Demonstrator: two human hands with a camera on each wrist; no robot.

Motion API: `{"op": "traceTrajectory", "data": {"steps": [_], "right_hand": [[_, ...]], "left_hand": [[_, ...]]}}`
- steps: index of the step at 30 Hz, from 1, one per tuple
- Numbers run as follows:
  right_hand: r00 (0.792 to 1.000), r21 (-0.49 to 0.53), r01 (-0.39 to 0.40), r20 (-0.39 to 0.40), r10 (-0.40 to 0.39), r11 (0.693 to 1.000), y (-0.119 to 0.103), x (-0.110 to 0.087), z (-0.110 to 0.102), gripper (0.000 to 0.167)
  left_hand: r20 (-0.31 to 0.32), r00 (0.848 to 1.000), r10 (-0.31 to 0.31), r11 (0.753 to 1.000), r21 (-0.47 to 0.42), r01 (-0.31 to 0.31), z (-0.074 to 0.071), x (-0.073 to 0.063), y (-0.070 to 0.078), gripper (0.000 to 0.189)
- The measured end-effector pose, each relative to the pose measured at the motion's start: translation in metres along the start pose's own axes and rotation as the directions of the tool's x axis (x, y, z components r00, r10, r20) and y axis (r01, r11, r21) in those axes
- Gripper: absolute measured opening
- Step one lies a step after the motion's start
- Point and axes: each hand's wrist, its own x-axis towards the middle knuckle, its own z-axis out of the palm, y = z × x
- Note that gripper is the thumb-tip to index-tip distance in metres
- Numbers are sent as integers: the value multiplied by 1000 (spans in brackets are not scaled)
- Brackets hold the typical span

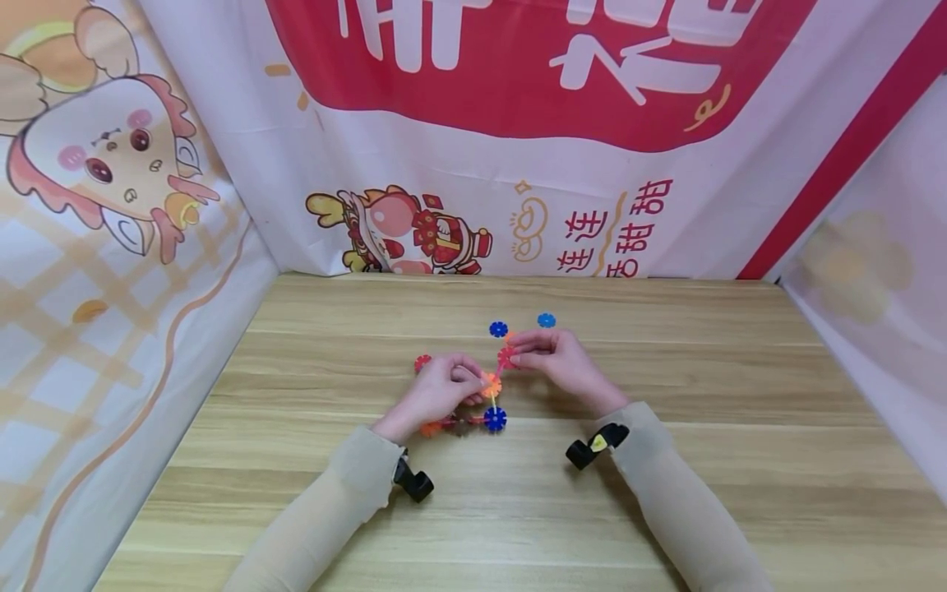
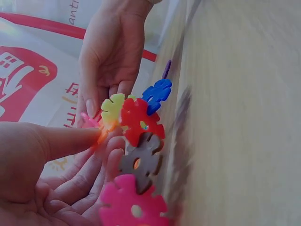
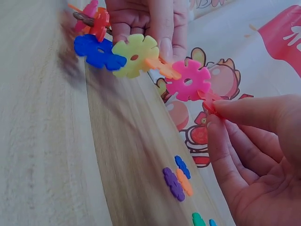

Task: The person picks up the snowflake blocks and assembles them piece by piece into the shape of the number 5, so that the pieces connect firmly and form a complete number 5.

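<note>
My left hand (image 1: 449, 386) pinches the orange disc (image 1: 491, 385) and my right hand (image 1: 555, 359) the red end disc (image 3: 209, 105) of the chain (image 3: 141, 47), raised over the table (image 1: 473, 510). I judge it light, stiff plastic, apt to twist loose at the slots, so best gripped by the rims beside a joint. The right wrist view shows a loose purple disc (image 3: 173, 183) that the head view doesn't.

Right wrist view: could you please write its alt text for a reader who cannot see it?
A right hand pinches a red disc at one end of a chain of colourful notched discs, while the left hand grips an orange disc further along. Loose discs lie on the wooden table, with a printed cloth beyond.
</note>
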Motion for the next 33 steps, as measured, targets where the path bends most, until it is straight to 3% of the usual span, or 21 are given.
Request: {"op": "traceTrajectory", "data": {"steps": [12,15,20,28,33], "right_hand": [[999,-35,39,35,-38,999,-3,4,5,29],[998,-23,50,34,-49,998,-3,4,6,30],[998,-6,66,26,-65,998,-2,5,9,31],[997,26,67,33,-68,997,-6,3,12,30],[1000,-8,26,15,-26,1000,-7,-2,1,35]], "left_hand": [[90,996,-5,996,-86,13,9,-5,9,26],[109,994,0,998,-60,7,8,-5,9,24],[35,999,36,999,13,-36,3,0,10,22],[-54,996,66,998,-3,-66,1,8,9,18],[-85,994,71,997,0,-72,1,9,8,19]]}}
